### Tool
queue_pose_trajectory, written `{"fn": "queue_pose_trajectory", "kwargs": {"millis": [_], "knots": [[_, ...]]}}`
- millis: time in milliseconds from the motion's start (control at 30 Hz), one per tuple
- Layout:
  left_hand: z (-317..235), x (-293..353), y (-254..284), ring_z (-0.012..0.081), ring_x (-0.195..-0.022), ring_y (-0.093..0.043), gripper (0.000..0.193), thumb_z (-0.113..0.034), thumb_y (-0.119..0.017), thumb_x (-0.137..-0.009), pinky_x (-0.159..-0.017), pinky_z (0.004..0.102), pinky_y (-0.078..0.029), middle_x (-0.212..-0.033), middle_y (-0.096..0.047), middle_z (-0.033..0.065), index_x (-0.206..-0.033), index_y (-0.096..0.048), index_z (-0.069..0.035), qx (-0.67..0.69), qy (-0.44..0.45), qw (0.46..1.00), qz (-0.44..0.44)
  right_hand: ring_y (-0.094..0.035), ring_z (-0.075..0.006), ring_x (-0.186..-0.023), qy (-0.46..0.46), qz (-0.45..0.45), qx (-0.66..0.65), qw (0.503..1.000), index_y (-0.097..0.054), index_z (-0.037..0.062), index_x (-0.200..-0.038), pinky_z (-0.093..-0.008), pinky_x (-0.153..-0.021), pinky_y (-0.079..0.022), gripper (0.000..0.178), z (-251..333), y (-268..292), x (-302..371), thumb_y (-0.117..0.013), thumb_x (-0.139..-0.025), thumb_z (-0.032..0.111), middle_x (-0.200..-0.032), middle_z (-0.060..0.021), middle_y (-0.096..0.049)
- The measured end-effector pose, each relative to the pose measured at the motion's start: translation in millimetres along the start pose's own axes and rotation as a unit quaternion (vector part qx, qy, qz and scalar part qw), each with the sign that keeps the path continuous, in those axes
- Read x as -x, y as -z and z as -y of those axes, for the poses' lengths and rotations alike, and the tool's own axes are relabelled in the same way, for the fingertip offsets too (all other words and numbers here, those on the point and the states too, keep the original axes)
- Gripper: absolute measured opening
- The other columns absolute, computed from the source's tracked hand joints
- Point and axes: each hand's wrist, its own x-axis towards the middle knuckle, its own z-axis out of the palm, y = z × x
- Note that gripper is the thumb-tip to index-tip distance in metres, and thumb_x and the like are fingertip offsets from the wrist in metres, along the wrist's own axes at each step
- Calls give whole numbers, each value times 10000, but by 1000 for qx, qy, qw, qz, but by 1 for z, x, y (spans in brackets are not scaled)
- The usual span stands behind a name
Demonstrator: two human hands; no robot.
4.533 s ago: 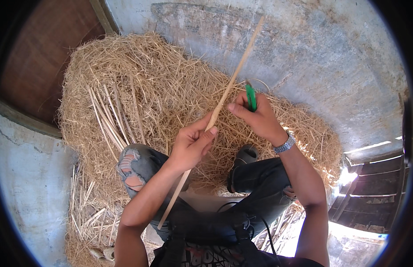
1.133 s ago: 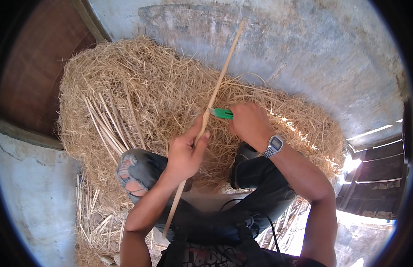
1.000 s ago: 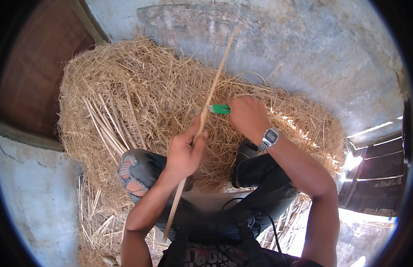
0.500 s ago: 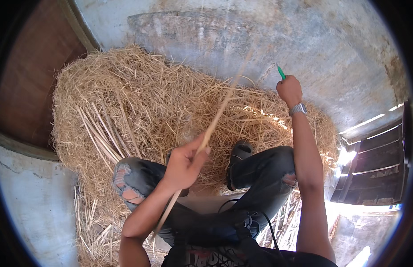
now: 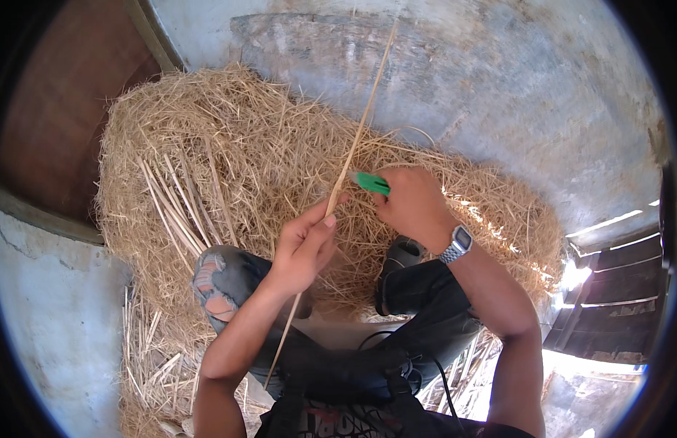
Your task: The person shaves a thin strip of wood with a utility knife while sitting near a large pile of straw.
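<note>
A long, thin, pale strip, like split bamboo or cane, runs from over my lap up toward the far wall. My left hand is closed round it near its middle, with the thumb laid along it. In my right hand is a green-handled knife, gripped in a fist. The knife's short blade is at the strip, just above my left fingers; whether it touches I cannot tell. A silver watch is on my right wrist.
A big heap of thin dry shavings lies in front of me and round my feet. Several pale strips rest on it at the left. A grey wall stands behind. Dark slats are at the right, a brown panel at the left.
My right hand has come down and left with the knife, from near the wall to the strip. The strip is now steeper; my left hand has stayed round it.
</note>
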Motion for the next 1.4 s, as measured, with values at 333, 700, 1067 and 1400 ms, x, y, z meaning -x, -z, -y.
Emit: {"fn": "queue_pose_trajectory", "kwargs": {"millis": [333,700,1067,1400], "knots": [[0,3,3,34,-438,-267,412,-202,-424,-1122,-443,224,-256,-571,-308,-69,-1481,-486,-10,64,52,996,20,-708,-382,-726,-11,29,36,999,-745,67,-820,-494,-673,-558,88,3,-7,0,-689,-808,134,-751,-177,-702],[7,19,-7,33,-427,-256,420,-187,-420,-1120,-431,228,-259,-556,-302,-71,-1493,-478,-2,39,112,988,99,-738,-344,-810,-265,-64,92,958,-740,25,-987,-476,-674,-579,190,-102,43,-58,-614,-938,158,-899,-197,-742],[15,22,-6,19,-446,-279,439,-160,-413,-1119,-446,221,-245,-564,-311,-85,-1531,-439,-12,51,75,983,159,-713,-405,-783,-239,-187,115,946,-727,-24,-883,-506,-720,-563,207,-181,49,-10,-664,-858,172,-803,-249,-706],[0,14,0,37,-410,-259,485,-214,-396,-1121,-428,210,-269,-525,-296,-65,-1530,-403,45,68,13,992,107,-641,-316,-563,-47,-132,-36,990,-707,42,-849,-432,-580,-529,135,-36,41,3,-695,-831,175,-674,-174,-665]]}}
